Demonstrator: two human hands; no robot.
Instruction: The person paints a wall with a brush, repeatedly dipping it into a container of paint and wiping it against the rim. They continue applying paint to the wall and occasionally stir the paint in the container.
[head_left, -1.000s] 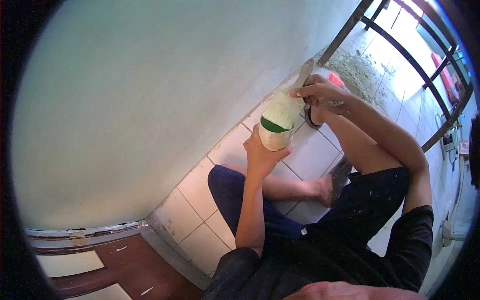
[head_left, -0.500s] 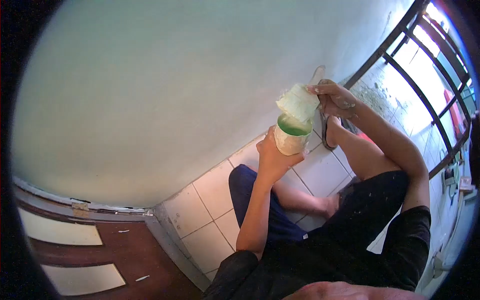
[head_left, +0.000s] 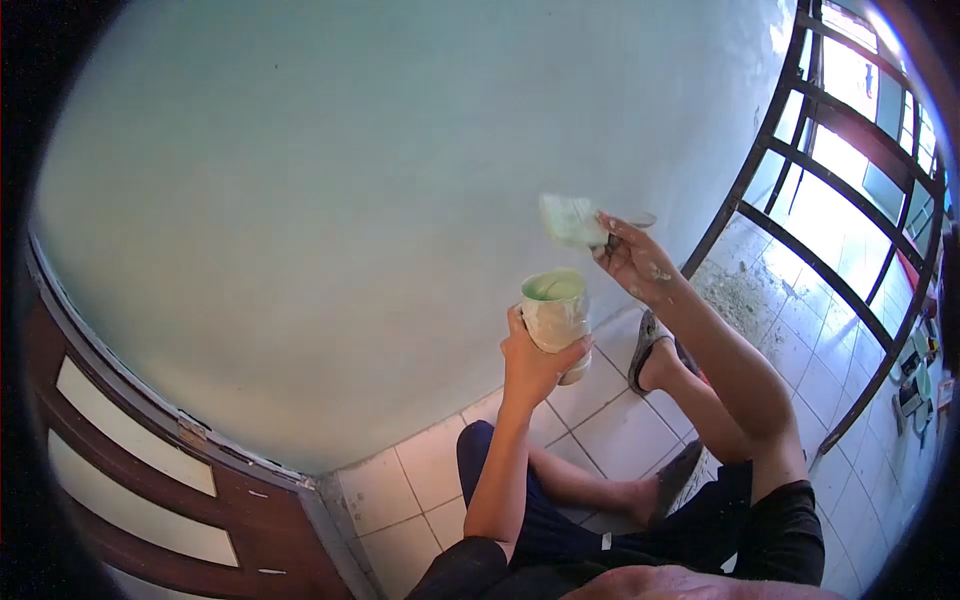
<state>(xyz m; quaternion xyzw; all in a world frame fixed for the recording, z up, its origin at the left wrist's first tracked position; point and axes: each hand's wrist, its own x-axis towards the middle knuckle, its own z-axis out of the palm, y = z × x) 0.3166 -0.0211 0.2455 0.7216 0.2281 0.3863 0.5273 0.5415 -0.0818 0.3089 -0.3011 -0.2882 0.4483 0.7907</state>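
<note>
My left hand (head_left: 532, 362) is wrapped round a pale, smeared plastic container (head_left: 556, 322) with a green inside. It is held upright, slightly tilted, and whitish paste shows inside its rim. In my right hand (head_left: 636, 262) is a putty knife (head_left: 572, 220), its wide blade coated with pale paste and pointing left. The blade is above the container, apart from it, and in front of the pale green wall (head_left: 350, 220). Spots of paste mark my right hand and wrist.
A dark metal frame with bars (head_left: 815, 255) stands at the right. Crumbly debris (head_left: 740, 300) lies on the tiled floor (head_left: 625, 430) near my sandalled foot (head_left: 655, 355). At lower left is a brown door with pale panels (head_left: 215, 500).
The putty knife has come away from the container's mouth, up and left toward the wall, with less paste on its blade. The view has tilted, and the container appears lower.
</note>
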